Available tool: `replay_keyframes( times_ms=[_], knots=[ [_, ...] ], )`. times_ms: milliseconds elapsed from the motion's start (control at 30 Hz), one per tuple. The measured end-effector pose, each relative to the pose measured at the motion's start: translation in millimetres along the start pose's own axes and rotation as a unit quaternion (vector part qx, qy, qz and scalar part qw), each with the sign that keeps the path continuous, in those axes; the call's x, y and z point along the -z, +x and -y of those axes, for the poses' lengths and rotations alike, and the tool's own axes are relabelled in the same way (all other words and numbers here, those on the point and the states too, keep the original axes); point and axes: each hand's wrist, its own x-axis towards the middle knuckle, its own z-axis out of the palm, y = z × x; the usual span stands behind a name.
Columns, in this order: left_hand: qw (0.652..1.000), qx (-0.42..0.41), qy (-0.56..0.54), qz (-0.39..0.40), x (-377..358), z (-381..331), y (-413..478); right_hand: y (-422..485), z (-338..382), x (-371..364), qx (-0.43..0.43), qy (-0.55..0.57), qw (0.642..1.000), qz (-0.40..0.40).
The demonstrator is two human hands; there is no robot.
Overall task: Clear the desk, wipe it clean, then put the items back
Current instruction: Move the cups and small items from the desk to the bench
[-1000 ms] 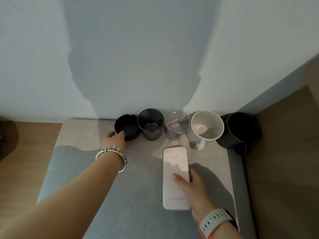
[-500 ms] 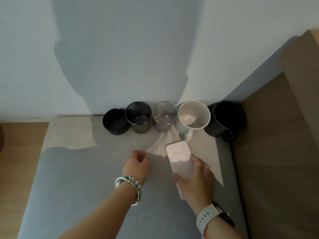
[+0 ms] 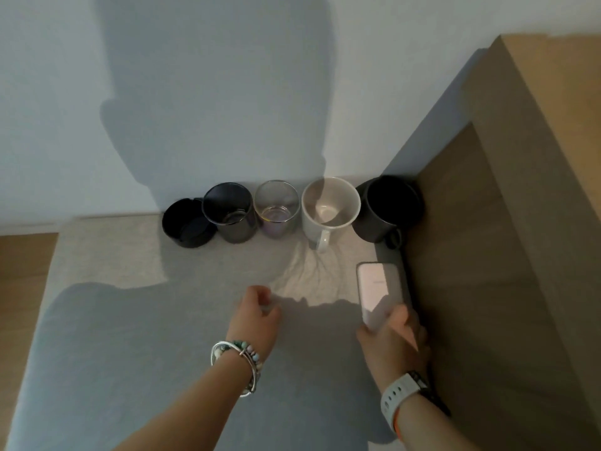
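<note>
A grey desk top [image 3: 130, 353] runs up to a pale wall. Along the wall stand a low black ashtray-like pot [image 3: 185, 224], a smoky glass [image 3: 232, 213], a clear glass [image 3: 276, 209], a white mug [image 3: 328, 209] and a black mug [image 3: 387, 213]. My right hand [image 3: 393, 346] grips the near end of a flat white power bank [image 3: 377, 288], which lies by the desk's right edge, just in front of the black mug. My left hand [image 3: 257, 320] hovers over the middle of the desk with its fingers loosely curled and nothing in it.
A wooden panel [image 3: 487, 255] rises right beside the desk's right edge, close to the power bank and the black mug. A wooden floor or ledge [image 3: 22, 255] shows at the far left. The desk's left and near parts lie in shadow.
My left hand let go of the black pot and drew back to mid-desk. My right hand carried the white power bank from the centre over to the right edge.
</note>
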Motion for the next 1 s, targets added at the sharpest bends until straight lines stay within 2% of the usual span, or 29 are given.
replay_keyframes(
  times_ms=[167, 467, 667, 900, 1000],
  knots=[
    [1.000, -0.020, 0.017, 0.015, -10.8, -4.0, -6.0, 13.2, -10.4, -0.5, 0.011, 0.022, 0.999, -0.029],
    [0.995, -0.063, 0.068, 0.037, -7.6, -5.9, -14.2, 14.3, -12.1, -0.2, 0.076, 0.029, 0.996, -0.025],
    [0.983, -0.121, 0.125, 0.054, 6.5, -16.8, -36.2, 2.2, -5.0, 16.8, 0.124, 0.065, 0.989, -0.048],
    [0.931, -0.259, 0.253, 0.049, 40.4, -54.0, -92.9, -80.2, 7.1, 72.1, 0.177, 0.101, 0.977, -0.054],
    [0.888, -0.352, 0.291, 0.047, 58.2, -79.9, -133.2, -129.9, 8.4, 109.6, 0.205, 0.083, 0.970, -0.104]
  ],
)
